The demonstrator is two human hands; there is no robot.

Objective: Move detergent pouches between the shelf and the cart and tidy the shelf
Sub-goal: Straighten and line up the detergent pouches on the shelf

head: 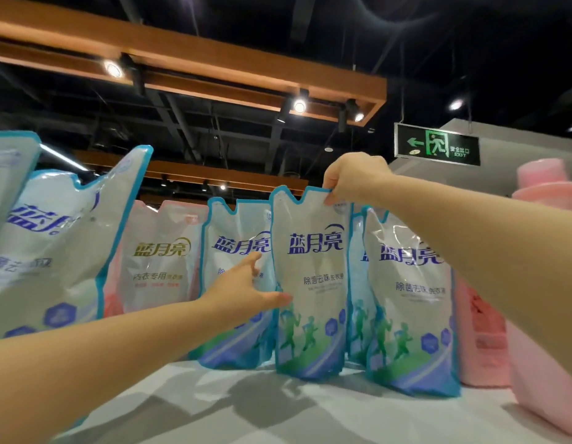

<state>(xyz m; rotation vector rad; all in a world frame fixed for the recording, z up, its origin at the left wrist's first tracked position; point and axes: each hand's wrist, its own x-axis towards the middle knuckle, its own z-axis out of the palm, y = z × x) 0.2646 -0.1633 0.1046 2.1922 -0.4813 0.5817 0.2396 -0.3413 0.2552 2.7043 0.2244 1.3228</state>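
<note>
A blue-edged detergent pouch (pixel 312 283) stands upright on the white shelf top (pixel 246 408) in the middle of a row. My right hand (pixel 352 177) pinches its top right corner. My left hand (pixel 246 290) reaches to its left edge, thumb on the pouch front and fingers spread against the neighbouring blue pouch (pixel 233 251) behind. Another blue pouch (pixel 409 299) stands to the right, partly under my right forearm. A pink-and-white pouch (pixel 159 254) stands further left.
Large blue pouches (pixel 54 245) lean in at the near left. Pink detergent bottles (pixel 547 193) and a pink pouch (pixel 480 334) crowd the right end. A green exit sign (pixel 437 144) hangs above. No cart is in view.
</note>
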